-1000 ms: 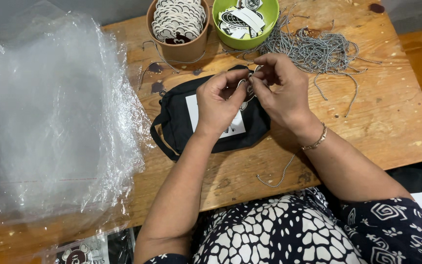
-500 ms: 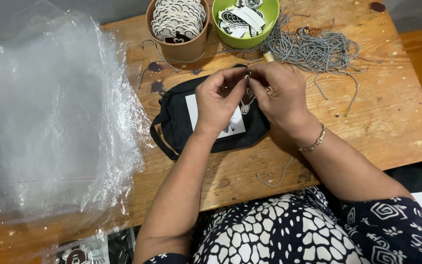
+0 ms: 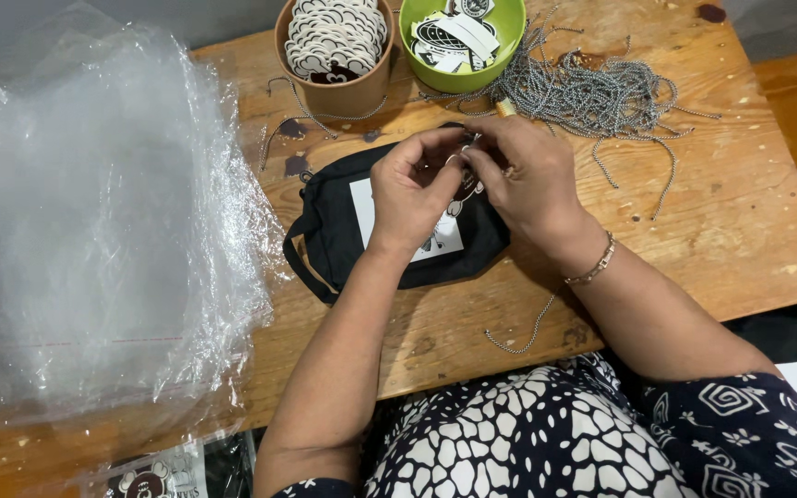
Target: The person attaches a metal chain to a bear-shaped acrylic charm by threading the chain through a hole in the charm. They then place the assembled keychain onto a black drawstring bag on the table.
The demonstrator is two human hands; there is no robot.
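Item: black fabric pouch, soft, oblong, lying flat on the wooden table just in front of the seated person, its long side toward them; a white rectangular label patch with a small dark printed figure sits on its upper face, and a black strap loop trails off its near left corner. Left hand and right hand meet over the pouch's upper edge, fingertips of both pinched together on something small at that point, apparently a printed tag and a bit of chain, though the fingers hide what exactly; the pouch probably lies flat so that both hands are free for the fine work. A metal bracelet circles the right wrist. Supplies stand within reach at the far edge: a brown paper cup packed with black-and-white scalloped tags, a green bowl of assorted printed tags just beside it, and a loose heap of silver ball chains to the right of the bowl. One stray ball chain lies near the table's front edge, below the right forearm. A thick stack of clear plastic bags covers the left of the table, near the pouch.
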